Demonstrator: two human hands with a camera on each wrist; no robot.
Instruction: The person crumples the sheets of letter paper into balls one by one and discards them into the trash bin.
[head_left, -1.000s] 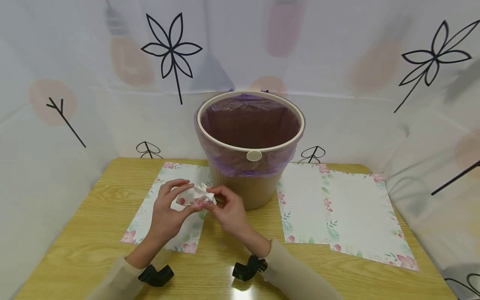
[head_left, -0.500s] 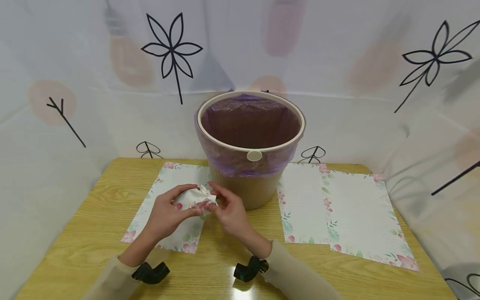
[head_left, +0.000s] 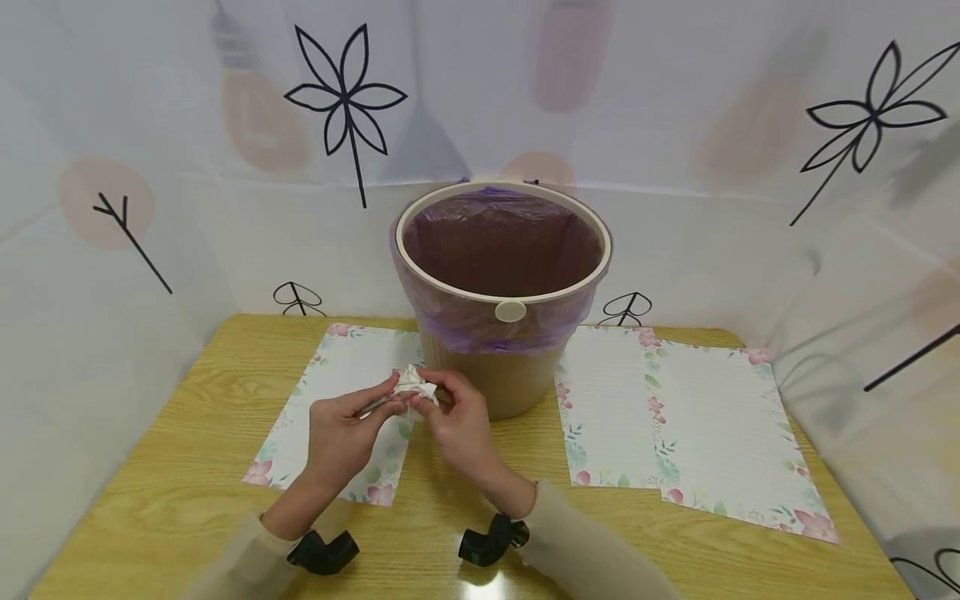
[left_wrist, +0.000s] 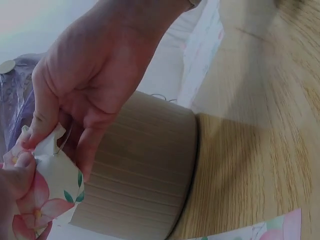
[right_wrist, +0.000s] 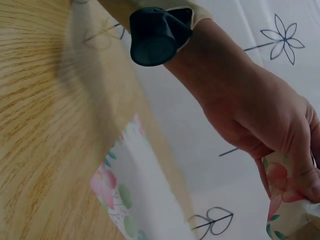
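Note:
Both hands meet in front of the bin, holding one crumpled piece of white paper [head_left: 414,382] with pink flower print. My left hand [head_left: 341,433] pinches its left side between thumb and fingers. On the other side, my right hand [head_left: 462,429] grips it with thumb below and fingers above. In the left wrist view, the paper [left_wrist: 57,175] shows folds, pink petals and green leaves, with the right hand [left_wrist: 95,75] reaching in from the top. The right wrist view catches the left hand [right_wrist: 270,115] with its thumb pressed on the printed paper [right_wrist: 285,195].
A beige bin [head_left: 487,379] lined with a purple bag stands behind the hands. One floral-bordered sheet [head_left: 352,358] lies flat left of it. Two more sheets, a nearer one [head_left: 607,417] and an outer one [head_left: 735,433], lie to the right on the wooden table [head_left: 187,442].
The paper has become smaller and more bunched between the hands. My left hand has moved right, its fingers closing in towards the right hand, which has barely moved.

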